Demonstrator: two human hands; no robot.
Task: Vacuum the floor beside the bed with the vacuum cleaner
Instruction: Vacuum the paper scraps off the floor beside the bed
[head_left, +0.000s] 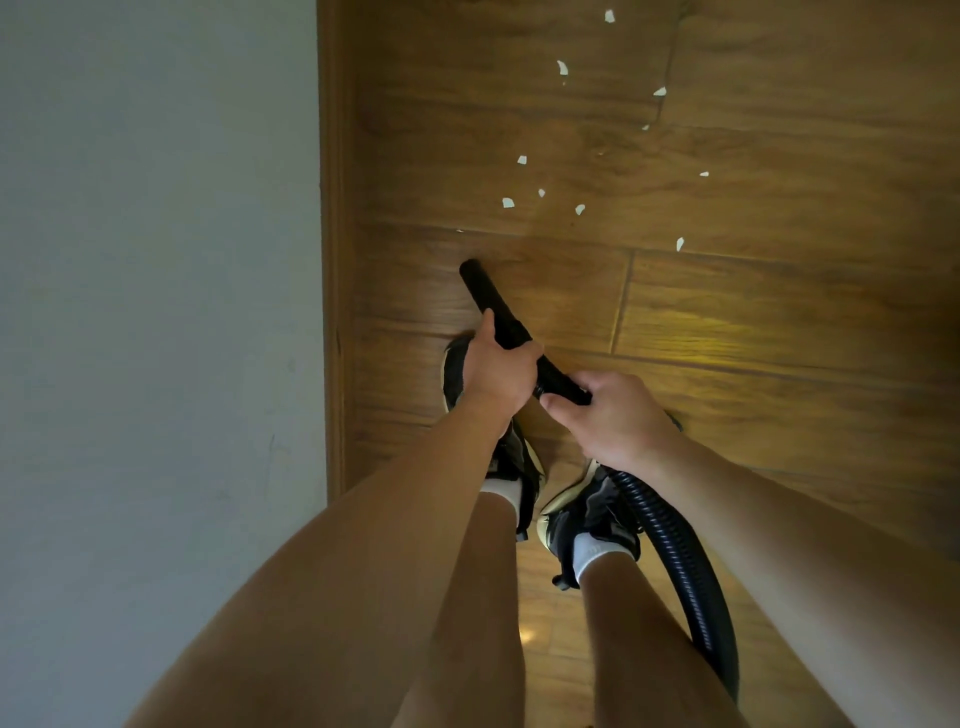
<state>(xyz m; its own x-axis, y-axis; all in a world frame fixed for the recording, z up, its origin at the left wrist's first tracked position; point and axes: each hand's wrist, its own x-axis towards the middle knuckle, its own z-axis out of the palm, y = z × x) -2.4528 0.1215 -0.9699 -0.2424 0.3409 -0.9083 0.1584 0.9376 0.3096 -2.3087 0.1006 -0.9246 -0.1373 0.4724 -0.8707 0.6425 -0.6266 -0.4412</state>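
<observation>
Vacuum cleaner wand (496, 306): two-hand grip, nozzle short of the debris.
Left hand (501, 366) closed round the wand mid-tube, right hand (615, 415) closed on its rear end where the hose (680, 551) trails back past the shoes (587, 512). Paper scraps (508, 202) lie ahead of the grip on the floor (753, 322), bed (156, 260) to its left. Risks: hose snagging feet, scraps scattering, nozzle knocking the bed frame.

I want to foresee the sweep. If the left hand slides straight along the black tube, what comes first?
The left hand would probably first reach the black tube's open tip, which seems at the wooden floor; depth is unclear.
</observation>
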